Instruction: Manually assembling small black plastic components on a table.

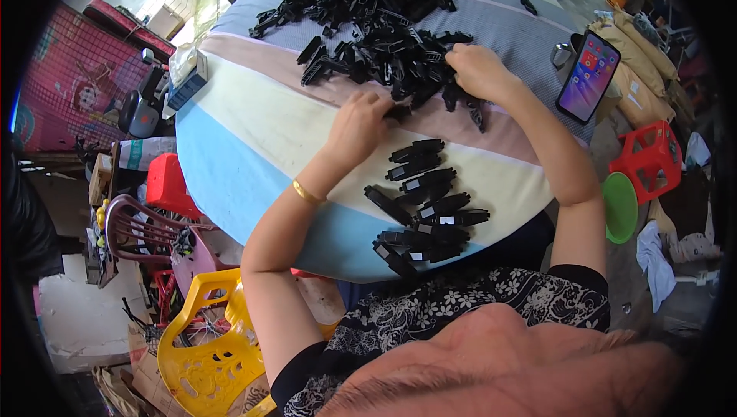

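Single view only: a head-worn fisheye camera, looking steeply down and forward from above the person's own chest. The patterned dark top (476,302) fills the lower edge, so the lens sits close to the body. The forearms enter from below and reach up-frame to the left hand (359,127) and right hand (480,71), both at mid distance. The round table with its striped cloth (253,140) takes up the centre, its far edge near the top of the frame. Straight lines bow toward the dark circular rim. The periphery catches the floor: a yellow plastic chair (207,355) at lower left, a red stool (651,157) at right. No second view to overlap.
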Tool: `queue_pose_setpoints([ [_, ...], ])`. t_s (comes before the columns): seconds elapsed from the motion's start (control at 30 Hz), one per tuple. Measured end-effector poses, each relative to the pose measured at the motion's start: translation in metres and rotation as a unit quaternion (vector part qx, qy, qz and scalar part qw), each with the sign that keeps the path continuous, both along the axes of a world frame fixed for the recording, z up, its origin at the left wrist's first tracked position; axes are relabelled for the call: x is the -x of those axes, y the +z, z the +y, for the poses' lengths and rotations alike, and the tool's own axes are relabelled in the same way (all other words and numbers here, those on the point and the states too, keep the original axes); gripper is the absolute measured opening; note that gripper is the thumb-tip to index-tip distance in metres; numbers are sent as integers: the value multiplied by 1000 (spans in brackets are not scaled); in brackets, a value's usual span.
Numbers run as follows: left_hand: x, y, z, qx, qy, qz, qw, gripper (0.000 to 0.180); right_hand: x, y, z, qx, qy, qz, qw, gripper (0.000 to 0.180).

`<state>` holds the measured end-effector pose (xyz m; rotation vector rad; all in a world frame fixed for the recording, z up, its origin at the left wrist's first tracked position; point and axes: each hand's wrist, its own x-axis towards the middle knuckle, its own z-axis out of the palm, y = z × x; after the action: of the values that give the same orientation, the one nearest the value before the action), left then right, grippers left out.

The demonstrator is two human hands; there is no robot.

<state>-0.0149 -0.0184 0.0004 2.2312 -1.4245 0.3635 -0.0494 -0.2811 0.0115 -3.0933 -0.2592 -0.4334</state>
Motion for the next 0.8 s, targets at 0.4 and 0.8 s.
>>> queue_pose_setpoints([
  [0.4, -5, -2, -3, 46, 26, 318, 946, 19, 47, 11, 57, -232, 231, -67, 942, 28],
  [0.8, -16, 11, 15, -11, -122, 71, 990, 47, 60, 13, 47, -98, 207, 54, 972, 26],
])
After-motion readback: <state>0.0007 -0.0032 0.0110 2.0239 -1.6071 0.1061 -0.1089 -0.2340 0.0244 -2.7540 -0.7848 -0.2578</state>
